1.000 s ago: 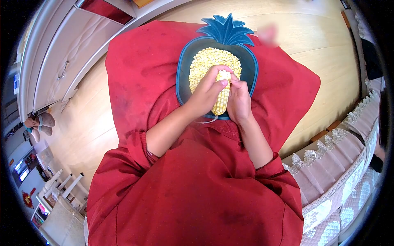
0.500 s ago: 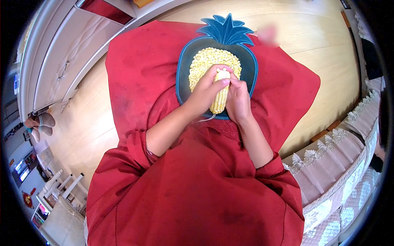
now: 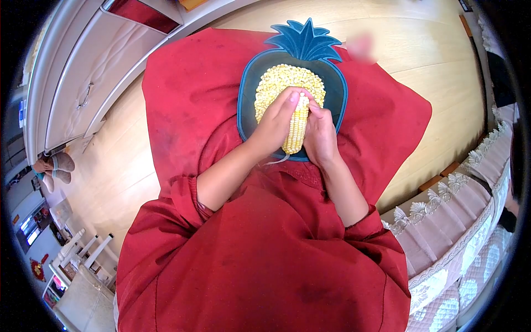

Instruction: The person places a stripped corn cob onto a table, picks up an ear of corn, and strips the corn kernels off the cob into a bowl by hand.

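A yellow corn cob [image 3: 296, 128] is held between both hands over a dark teal pineapple-shaped tray [image 3: 247, 91]. Loose corn kernels [image 3: 285, 77] lie heaped in the tray beyond the fingers. My left hand [image 3: 275, 122] wraps the cob's left side, its thumb near the upper end. On the right side, my right hand [image 3: 322, 133] grips the cob with its thumb beside the top. Some fingertips are hidden behind the cob. The tray rests on red cloth [image 3: 188, 94] over the lap.
Pale cabinets [image 3: 83, 83] stand at the upper left, with slippers [image 3: 58, 166] on the floor below. A sofa with frilled, quilted covers [image 3: 442, 221] curves along the right. White chair legs [image 3: 91, 249] show at the lower left.
My left thumb has moved up from across the cob to near its upper tip, uncovering more of the rows. The cob has shifted slightly left at its lower end.
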Demonstrator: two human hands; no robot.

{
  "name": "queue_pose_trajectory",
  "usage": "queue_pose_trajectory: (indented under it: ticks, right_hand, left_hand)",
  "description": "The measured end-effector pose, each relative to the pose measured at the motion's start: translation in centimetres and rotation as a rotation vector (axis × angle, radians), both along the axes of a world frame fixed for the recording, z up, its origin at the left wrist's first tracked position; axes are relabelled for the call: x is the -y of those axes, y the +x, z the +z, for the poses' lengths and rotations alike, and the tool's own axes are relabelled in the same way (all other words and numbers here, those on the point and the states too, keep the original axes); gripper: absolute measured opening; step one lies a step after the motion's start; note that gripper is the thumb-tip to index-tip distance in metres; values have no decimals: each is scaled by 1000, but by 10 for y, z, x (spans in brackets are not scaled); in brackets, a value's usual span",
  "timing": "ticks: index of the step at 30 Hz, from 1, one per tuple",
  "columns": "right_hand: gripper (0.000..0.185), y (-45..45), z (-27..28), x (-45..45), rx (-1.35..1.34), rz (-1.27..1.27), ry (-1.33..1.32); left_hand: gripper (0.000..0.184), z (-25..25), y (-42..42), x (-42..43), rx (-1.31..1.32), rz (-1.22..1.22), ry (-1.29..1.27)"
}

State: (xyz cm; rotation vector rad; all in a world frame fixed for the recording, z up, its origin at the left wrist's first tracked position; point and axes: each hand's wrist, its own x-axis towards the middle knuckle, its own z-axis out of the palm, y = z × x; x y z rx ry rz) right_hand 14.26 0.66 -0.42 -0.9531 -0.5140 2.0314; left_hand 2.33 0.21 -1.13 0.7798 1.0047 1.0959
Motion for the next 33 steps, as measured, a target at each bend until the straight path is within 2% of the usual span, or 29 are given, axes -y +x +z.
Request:
queue_pose_trajectory:
  ticks: [4, 7, 10, 22, 25, 28, 31, 33]
  right_hand:
    - [56, 3, -1, -1, -22, 20, -14]
    - [54, 4, -4, 1, -50, 6, -3]
    - [54, 5, -7, 1, -43, 7, 12]
    - [54, 4, -5, 1, -53, -21, -23]
    - [53, 4, -6, 1, -45, -19, -10]
    - [53, 6, -6, 0, -38, 5, -21]
    - [52, 9, -8, 0, -60, 28, -16]
    - [53, 8, -5, 0, -41, 16, -9]
  left_hand:
    - [29, 10, -4, 0, 229, -4, -167]
    - [34, 7, -5, 1, 108, -62, -54]
    - [33, 0, -6, 1, 106, -96, -20]
    - [27, -1, -5, 3, -209, -87, 143]
    - [28, -1, -1, 2, -130, -77, 81]
    - [32, 0, -1, 0, 198, -42, -141]
    - [35, 1, -5, -1, 346, -70, -190]
    - [37, 1, -4, -1, 204, -84, -98]
